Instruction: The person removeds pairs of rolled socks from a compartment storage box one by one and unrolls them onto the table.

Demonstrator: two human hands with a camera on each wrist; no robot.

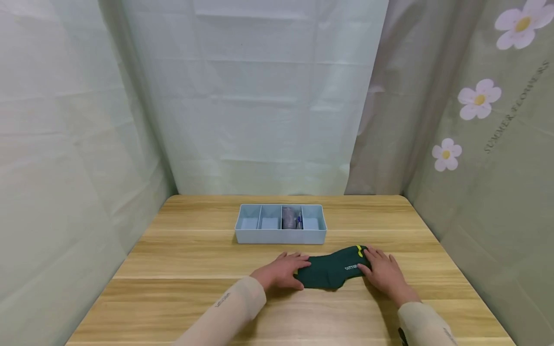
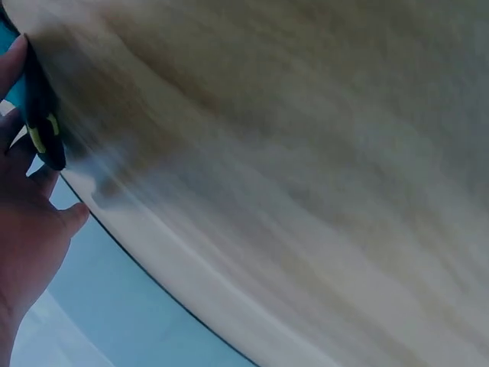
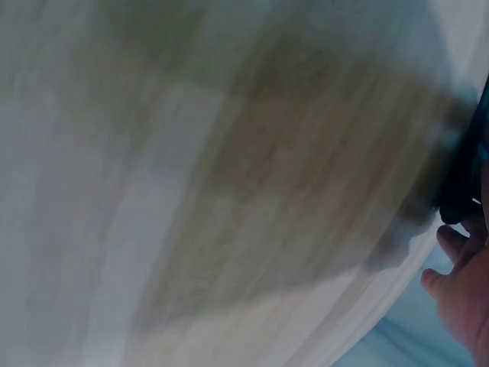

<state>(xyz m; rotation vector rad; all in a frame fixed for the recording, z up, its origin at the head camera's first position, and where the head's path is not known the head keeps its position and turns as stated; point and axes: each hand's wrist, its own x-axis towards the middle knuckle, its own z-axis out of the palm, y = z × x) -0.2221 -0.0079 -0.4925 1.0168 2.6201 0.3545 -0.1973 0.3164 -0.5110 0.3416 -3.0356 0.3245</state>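
A dark green sock [image 1: 326, 271] with white lettering and yellow marks lies spread across the wooden table, its right end angled slightly away. At its left end rests my left hand [image 1: 283, 270], thumb at the near edge and fingers along the far side. My right hand [image 1: 385, 273] touches the other end, its thumb on the sock beside the lettering and its fingers spread over the edge. Each wrist view catches only part of a hand and a dark end of the sock [image 2: 44, 115] at the frame's side.
Behind the sock stands a light blue organizer box [image 1: 281, 236] with several compartments in a row. One compartment holds a greyish-purple rolled item [image 1: 288, 218] and a small blue-and-white thing [image 1: 299, 222]. Pale curtains [image 1: 259, 120] enclose the wooden table [image 1: 173, 288] at the back and sides.
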